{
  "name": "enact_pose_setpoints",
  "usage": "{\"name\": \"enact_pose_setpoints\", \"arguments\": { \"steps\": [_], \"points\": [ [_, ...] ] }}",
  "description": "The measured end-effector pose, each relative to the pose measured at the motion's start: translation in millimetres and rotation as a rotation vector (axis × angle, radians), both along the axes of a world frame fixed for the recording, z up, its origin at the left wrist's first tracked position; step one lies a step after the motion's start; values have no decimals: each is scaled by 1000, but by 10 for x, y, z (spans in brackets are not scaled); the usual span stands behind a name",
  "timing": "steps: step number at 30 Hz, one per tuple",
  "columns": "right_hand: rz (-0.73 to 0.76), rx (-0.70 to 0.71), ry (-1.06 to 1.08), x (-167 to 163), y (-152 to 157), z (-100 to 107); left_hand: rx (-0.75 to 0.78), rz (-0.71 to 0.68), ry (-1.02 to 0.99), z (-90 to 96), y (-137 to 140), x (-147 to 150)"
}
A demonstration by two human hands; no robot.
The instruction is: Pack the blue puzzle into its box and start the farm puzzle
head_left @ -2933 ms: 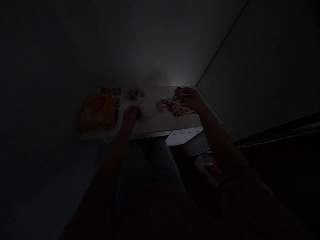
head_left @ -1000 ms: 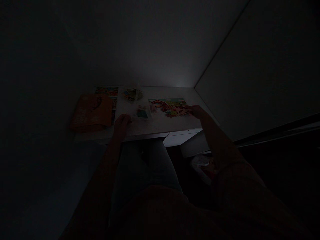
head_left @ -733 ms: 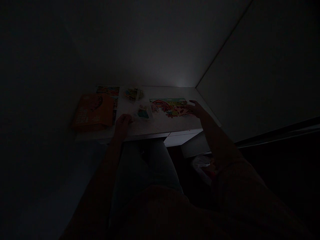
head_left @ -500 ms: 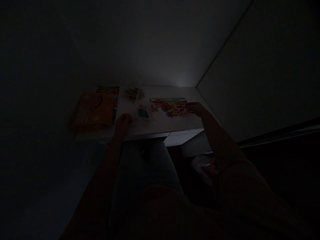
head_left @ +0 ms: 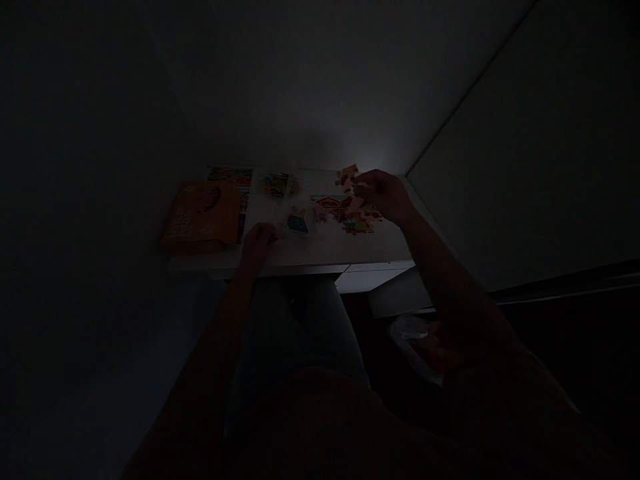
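Observation:
The scene is very dark. My right hand (head_left: 380, 190) pinches a joined strip of jigsaw puzzle pieces (head_left: 349, 179), raised and tilted above the white table. Under it lies a partly assembled jigsaw puzzle (head_left: 357, 223) with a red barn picture; the strip and my hand cover part of it. My left hand (head_left: 260, 239) rests near the table's front edge with its fingers curled together; whatever is in them is too dark to make out. Just right of it is a clear plastic bag (head_left: 299, 223) with teal pieces inside.
An orange box (head_left: 203, 213) stands on the left of the table (head_left: 325, 252), over colourful picture sheets (head_left: 230, 175). Another clear bag of pieces (head_left: 277, 185) lies towards the back. Walls border the table behind and right. A plastic bag (head_left: 413, 340) sits low at the right.
My right hand has moved up and slightly left, lifting the joined strip off the puzzle area. My left hand stays near the table's front edge. The view has shifted slightly.

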State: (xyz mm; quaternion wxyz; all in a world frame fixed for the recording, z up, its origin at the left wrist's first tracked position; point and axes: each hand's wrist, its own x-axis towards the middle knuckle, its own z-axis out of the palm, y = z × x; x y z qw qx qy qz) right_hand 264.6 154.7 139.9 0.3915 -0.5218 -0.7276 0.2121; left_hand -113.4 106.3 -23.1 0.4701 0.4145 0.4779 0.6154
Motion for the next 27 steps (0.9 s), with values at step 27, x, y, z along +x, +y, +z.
{"name": "enact_pose_setpoints", "arguments": {
  "steps": [27],
  "points": [
    [-469,-393,-514,426,113,-395,-32,-50,-42,191,-83,77]
  ]
}}
